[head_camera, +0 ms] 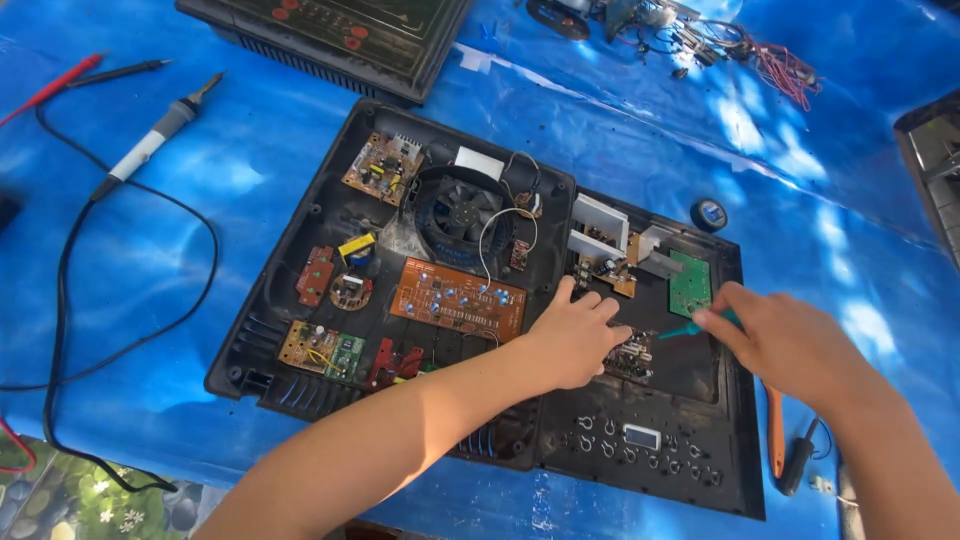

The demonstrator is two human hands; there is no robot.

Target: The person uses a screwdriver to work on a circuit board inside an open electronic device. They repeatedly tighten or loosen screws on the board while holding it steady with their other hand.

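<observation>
Your left hand [575,340] lies flat, fingers spread and released, pressing on the small circuit board [630,355] in the right black housing [700,470], grasping nothing. Your right hand [790,345] is clenched in a pinch around a teal screwdriver [690,327], whose tip points left toward that same board, just beside your left fingertips. The board sits near the middle of the right housing, nearer than the green board [690,283] and the metal heat sinks [600,225].

Left housing [300,250]: fan [458,212], long orange board [458,297], several smaller boards, white wire loop. On the blue surface [150,330]: a soldering iron [150,145] far left with its black cord, red and black probes [75,78], tape roll [709,214] far right, an orange-handled tool [775,430] near right.

Risks, as judged:
- The tip is close to your left fingers; a slip off the screw could jab them.
- A slip could also gouge the board or knock off components.
- Hard pressure from your left palm could flex the small board and crack it.
- Your left forearm crosses the left housing; dragging it could snag wires or loose boards there.
</observation>
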